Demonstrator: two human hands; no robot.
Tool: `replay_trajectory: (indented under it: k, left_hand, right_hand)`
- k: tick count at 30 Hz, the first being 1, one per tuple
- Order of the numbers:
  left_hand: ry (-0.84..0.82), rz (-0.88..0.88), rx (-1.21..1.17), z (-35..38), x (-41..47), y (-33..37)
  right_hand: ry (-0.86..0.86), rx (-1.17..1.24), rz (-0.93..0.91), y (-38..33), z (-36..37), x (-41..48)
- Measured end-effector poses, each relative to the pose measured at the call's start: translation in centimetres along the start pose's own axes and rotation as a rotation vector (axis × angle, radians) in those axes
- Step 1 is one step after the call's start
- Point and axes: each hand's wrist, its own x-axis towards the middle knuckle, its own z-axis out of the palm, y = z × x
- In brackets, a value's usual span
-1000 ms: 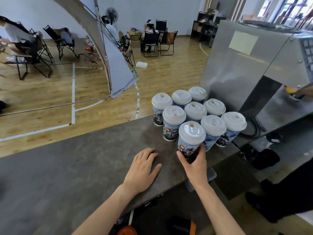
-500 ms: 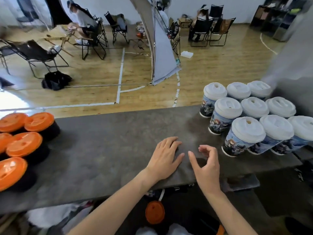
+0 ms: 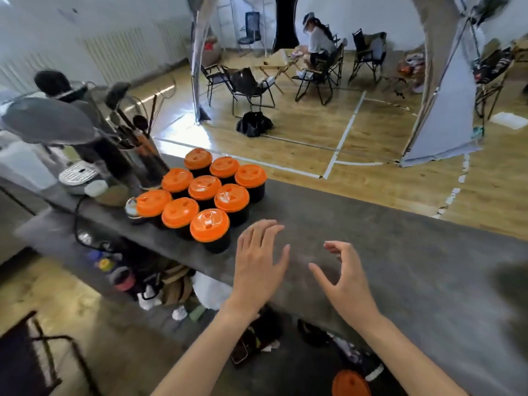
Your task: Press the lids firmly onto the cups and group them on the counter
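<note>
Head view, the only one: nine cups (image 3: 218,244) packed three by three at the left end of the table (image 3: 400,252), sides touching or nearly so, back from the near edge. Dark, near-black walls under orange domed lids (image 3: 204,187), each with a sip hole and raised marks, glossy on the nearest. Lids seemingly level, though hard to judge whether snapped fully home. Contents hidden, so weight unknown. Probably thin-walled and easily dented or tipped, with lids stiff on top and springy at the rim. Best pressed with a flat palm on the crown and steadied low on the wall, not squeezed at mid-height. Left hand (image 3: 260,261) palm down just right of the nearest cup, fingers straight and spread, holding nothing; impossible to tell whether touching the table. Right hand (image 3: 343,278) beside it, apart from the cups, fingers half curled, thumb wide, a loose claw round nothing. Behind the cluster, a utensil pot (image 3: 143,155); below the table's near edge, a stray lid (image 3: 351,384).
</note>
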Motion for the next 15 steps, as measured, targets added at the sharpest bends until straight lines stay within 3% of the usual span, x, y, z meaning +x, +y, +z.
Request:
replay_trajectory:
  k: [3, 7, 9, 15]
  left_hand:
    - [0.144, -0.116, 0.188, -2.6, 0.5, -3.3]
    - [0.035, -0.257, 0.392, -3.5, 0.2, -7.5]
    - [0.005, -0.250, 0.409, -3.1, -0.5, -8.5]
    - [0.137, -0.118, 0.371, -2.9, -1.3, -8.4]
  right_hand:
    - [-0.079, -0.065, -0.061, 0.0, 1.4, 0.3]
    - [-0.099, -0.103, -0.084, 0.4, 1.4, 0.3]
    - [-0.095, -0.105, -0.080, 0.4, 1.3, 0.3]
    - [-0.073, -0.098, -0.050, 0.4, 1.4, 0.2]
